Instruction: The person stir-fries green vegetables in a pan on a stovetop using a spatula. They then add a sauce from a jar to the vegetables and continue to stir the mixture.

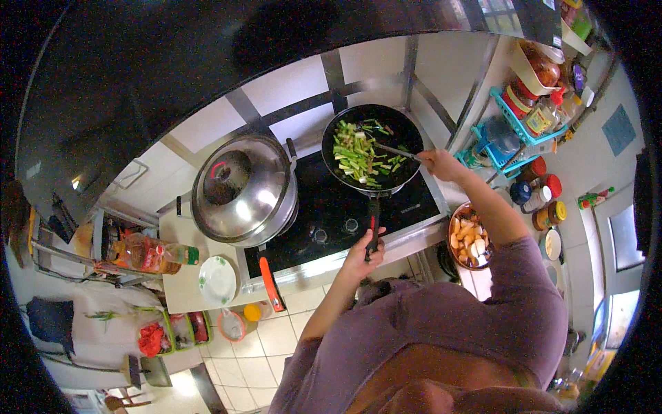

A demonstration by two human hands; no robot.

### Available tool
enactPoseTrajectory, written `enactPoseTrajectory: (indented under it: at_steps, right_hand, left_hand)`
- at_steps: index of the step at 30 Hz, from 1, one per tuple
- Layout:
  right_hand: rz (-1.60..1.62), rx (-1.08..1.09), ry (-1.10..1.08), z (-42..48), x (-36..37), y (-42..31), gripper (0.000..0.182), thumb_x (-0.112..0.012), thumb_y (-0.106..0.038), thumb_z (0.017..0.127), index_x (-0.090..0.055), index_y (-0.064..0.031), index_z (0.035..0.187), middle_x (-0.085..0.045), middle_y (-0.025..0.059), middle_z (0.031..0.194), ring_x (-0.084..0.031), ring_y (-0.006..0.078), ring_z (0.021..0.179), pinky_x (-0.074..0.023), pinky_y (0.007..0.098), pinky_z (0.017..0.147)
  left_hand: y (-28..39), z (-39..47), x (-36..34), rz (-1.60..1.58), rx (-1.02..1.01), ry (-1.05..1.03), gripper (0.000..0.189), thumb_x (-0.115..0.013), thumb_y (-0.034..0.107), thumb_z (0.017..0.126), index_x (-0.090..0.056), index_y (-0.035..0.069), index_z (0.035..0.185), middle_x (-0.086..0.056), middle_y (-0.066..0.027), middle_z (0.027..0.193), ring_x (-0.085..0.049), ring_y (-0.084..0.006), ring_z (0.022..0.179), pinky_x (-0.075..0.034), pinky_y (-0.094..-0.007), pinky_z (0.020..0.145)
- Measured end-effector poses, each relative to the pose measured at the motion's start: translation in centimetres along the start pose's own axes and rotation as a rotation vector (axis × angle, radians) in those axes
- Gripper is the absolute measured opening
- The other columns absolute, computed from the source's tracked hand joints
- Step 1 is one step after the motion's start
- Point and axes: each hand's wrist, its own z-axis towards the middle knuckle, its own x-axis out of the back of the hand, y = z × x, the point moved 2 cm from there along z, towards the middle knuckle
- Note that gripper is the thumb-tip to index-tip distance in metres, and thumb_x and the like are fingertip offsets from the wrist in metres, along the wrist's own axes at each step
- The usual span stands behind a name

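My left hand (364, 254) grips the black handle of a frying pan (373, 222), which sits on the right side of the black cooktop (305, 194). With my right hand (439, 164) I hold the handle of a metal utensil (401, 152) from the pan's right side. The utensil's far end is among chopped green vegetables (357, 155), so its shape cannot be told. The greens lie mostly in the left half of the pan, with smaller pieces at the right.
A large lidded pan (243, 191) with an orange-tipped handle (271, 284) occupies the left burner. Further left are a white plate (217, 280) and bottles (155, 253). A bowl of cut food (469, 238) is near my right forearm; jars (549, 215) and blue baskets (532, 135) stand beyond. The dark hood (170, 67) hangs above.
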Motion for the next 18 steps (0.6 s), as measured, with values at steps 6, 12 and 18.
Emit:
enactPoseTrajectory:
  at_steps: [6, 12, 18]
  right_hand:
    - [-0.568, 0.067, 0.003, -7.7, 1.1, -5.7, 0.041, -0.052, -0.009, 0.082, -0.054, -0.0168, 0.122, -0.060, 0.0156, 0.074, -0.059, 0.0339, 0.066, -0.0483, 0.0421, 0.061]
    - [-0.599, 0.036, -0.064, -12.5, 9.1, -12.7, 0.055, -0.053, -0.006, 0.074, -0.053, -0.0295, 0.124, -0.061, 0.0130, 0.077, -0.062, 0.0305, 0.069, -0.0497, 0.0407, 0.059]
    - [-0.727, 0.011, -0.164, -7.7, 4.4, -14.5, 0.035, -0.050, -0.011, 0.080, -0.062, -0.0225, 0.111, -0.066, 0.0114, 0.083, -0.066, 0.0264, 0.076, -0.0524, 0.0393, 0.063]
  left_hand:
    - [0.0, 0.4, 0.2, 0.008, 0.029, -0.063, 0.044, -0.049, 0.040, 0.091, -0.047, 0.013, 0.126, -0.052, -0.0044, 0.074, -0.042, -0.0103, 0.052, -0.033, -0.0229, 0.042]
    - [0.3, 0.5, -1.5, 0.071, -0.062, 0.218, 0.038, -0.047, 0.036, 0.093, -0.049, 0.012, 0.123, -0.053, -0.0067, 0.078, -0.042, -0.0110, 0.053, -0.034, -0.0224, 0.045]
    - [0.7, 1.3, 0.1, 0.082, -0.032, -0.032, 0.035, -0.046, 0.033, 0.094, -0.049, 0.009, 0.120, -0.051, -0.0074, 0.076, -0.039, -0.0105, 0.051, -0.032, -0.0218, 0.045]
